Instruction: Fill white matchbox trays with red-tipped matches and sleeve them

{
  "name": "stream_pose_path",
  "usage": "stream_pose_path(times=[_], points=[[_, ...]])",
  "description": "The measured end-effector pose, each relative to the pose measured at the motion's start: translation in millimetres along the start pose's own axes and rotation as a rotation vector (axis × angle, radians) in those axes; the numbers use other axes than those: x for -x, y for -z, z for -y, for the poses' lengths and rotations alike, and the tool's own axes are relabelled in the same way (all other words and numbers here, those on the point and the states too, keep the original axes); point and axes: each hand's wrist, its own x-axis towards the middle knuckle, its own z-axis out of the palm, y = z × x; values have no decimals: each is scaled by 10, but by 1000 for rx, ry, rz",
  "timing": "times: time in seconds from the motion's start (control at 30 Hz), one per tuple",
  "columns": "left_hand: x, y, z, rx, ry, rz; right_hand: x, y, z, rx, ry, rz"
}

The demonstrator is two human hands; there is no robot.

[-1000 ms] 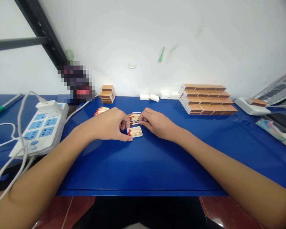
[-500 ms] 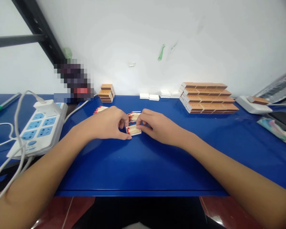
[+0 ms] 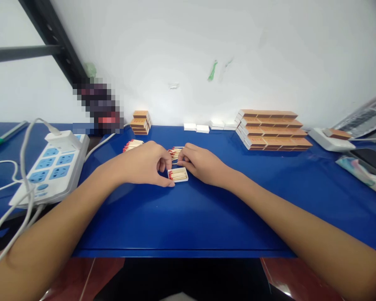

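A small white matchbox tray (image 3: pixel 186 180) holds red-tipped matches (image 3: pixel 178 174) on the blue table. My left hand (image 3: pixel 146 163) grips the tray's left end between thumb and fingers. Just behind the tray lies a loose heap of matches (image 3: pixel 174 153). My right hand (image 3: pixel 203 165) is closed in a pinch at the right end of that heap, its fingertips on match ends; how many they hold is hidden. Another heap of matches (image 3: pixel 133 144), partly behind my left hand, lies farther left.
Stacked brown matchboxes (image 3: pixel 274 130) stand at the back right, with a smaller stack (image 3: pixel 140 123) at the back left. Several white trays (image 3: pixel 202 128) line the wall. A power strip (image 3: pixel 54 167) with cables is on the left; a white device (image 3: pixel 330 141) is on the right.
My right hand has moved off the tray, back to the heap of matches behind it. The tray now shows whole, with my left hand still at its left end.
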Motion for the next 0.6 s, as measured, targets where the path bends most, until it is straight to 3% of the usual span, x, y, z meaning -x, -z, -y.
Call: stream_pose_path(times=[0.6], points=[[8,40,-11,-1,35,20,-43,16,62,-48,-30,22]])
